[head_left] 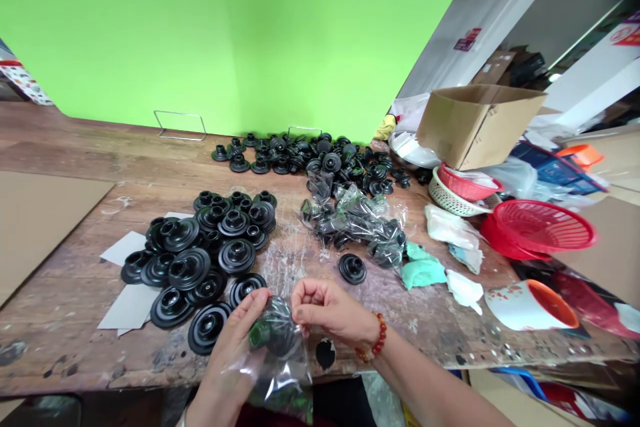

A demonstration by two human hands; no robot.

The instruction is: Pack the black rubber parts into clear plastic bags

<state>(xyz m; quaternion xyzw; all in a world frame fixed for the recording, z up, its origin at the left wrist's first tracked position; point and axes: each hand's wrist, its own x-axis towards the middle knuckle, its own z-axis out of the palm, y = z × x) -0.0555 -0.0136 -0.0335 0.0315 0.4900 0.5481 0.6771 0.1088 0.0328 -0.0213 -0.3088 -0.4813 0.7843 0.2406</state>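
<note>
Near the table's front edge, a clear plastic bag [287, 373] hangs between my hands with a black disc-shaped part [281, 333] inside it. My left hand [235, 340] is closed on the bag's left side, its thumb and fingers near the top. My right hand [330, 310] pinches the bag's upper right edge. A green piece [259, 333] shows through the film. Stepped black discs [189, 268] lie heaped to the left of my hands. One single black disc [353, 268] lies just beyond my right hand. Bagged black parts [355, 220] lie behind it.
More black parts [300, 153] lie along the green panel [240, 40]. On the right are a cardboard box [475, 123], a red basket [545, 227], a white basket [455, 201], a teal cloth [423, 268] and a white cylinder [515, 305]. Pale cards [130, 307] lie left.
</note>
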